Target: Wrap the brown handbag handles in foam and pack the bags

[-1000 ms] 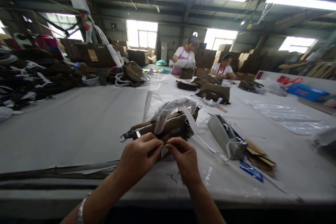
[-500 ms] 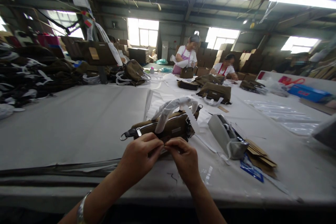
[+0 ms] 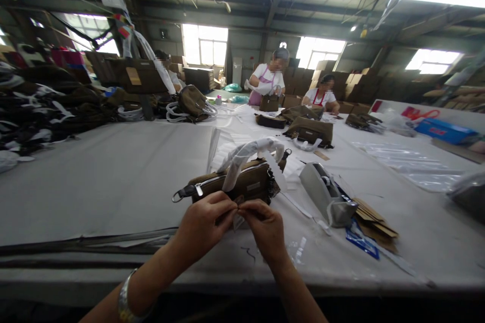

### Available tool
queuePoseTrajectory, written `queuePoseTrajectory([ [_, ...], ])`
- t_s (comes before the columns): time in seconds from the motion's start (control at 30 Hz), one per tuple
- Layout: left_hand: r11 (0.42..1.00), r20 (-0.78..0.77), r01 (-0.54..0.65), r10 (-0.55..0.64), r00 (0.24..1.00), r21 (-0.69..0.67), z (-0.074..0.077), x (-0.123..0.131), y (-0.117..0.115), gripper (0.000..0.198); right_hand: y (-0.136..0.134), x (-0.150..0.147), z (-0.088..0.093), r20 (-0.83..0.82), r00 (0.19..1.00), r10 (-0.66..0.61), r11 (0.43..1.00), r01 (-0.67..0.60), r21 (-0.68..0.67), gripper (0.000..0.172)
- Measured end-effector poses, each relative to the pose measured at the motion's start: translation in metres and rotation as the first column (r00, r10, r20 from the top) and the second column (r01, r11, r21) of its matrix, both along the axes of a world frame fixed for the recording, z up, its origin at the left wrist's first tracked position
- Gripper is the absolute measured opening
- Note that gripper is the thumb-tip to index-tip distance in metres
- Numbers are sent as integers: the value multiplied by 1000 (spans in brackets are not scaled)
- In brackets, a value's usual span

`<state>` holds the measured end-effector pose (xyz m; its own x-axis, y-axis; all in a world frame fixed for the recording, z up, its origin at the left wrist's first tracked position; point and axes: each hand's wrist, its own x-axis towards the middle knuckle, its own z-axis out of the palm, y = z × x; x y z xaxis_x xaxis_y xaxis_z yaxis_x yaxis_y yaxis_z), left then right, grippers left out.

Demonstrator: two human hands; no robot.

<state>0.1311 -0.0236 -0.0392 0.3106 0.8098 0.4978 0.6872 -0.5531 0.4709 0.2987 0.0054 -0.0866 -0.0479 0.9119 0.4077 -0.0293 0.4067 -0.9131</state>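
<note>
A brown handbag [image 3: 248,186] lies on the table just beyond my hands, with a silver zip along its top and a white-wrapped handle [image 3: 242,154] arching above it. My left hand [image 3: 206,217] and my right hand [image 3: 265,224] meet in front of the bag, fingertips pinched together. Between them is a small see-through plastic piece [image 3: 238,222], partly hidden by the fingers; its exact kind I cannot make out. A metal ring on a black tab [image 3: 182,193] sticks out at the bag's left end.
Right of the bag stands a grey tape dispenser [image 3: 328,194], with brown cards [image 3: 375,222] and a blue packet [image 3: 361,239] beside it. More brown bags [image 3: 308,131] lie farther back. Dark bags are heaped [image 3: 45,106] at left. Co-workers [image 3: 267,81] stand across the table.
Both hands keep their pinch in front of the bag, with only slight movement. More of the see-through piece shows around the fingertips. The view has shifted slightly.
</note>
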Motion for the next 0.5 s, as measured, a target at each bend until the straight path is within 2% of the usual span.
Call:
queuePoseTrajectory([
  [0.1,993,92,-18,7,996,113,0,-12,-10,27,1,15,-6,69,985,-160,987,160,-4,18],
  [0.17,955,282,-167,95,955,243,1,-30,-13,29,0,30,-13,90,946,-311,949,314,-22,26],
  [0.23,876,547,-401,204,812,269,-2,-50,-7,22,0,44,-22,99,906,-411,909,416,-36,32],
  [0.27,854,653,-475,239,718,210,-5,-59,0,23,-1,48,-25,106,895,-434,897,440,-36,34],
  [0.3,867,723,-486,265,639,111,-9,-64,9,29,0,50,-26,112,891,-439,895,444,-28,34],
  [0.33,900,755,-435,288,589,-5,-14,-67,17,37,0,50,-26,115,899,-423,904,427,-13,34],
  [0.37,933,758,-341,305,577,-116,-19,-66,24,45,1,47,-23,109,916,-385,922,386,7,34],
  [0.43,951,734,-149,304,607,-271,-31,-54,31,57,4,37,-9,75,965,-252,967,249,53,38],
  [0.5,943,714,-56,286,639,-328,-41,-37,25,62,6,26,13,54,992,-110,989,104,102,44],
])
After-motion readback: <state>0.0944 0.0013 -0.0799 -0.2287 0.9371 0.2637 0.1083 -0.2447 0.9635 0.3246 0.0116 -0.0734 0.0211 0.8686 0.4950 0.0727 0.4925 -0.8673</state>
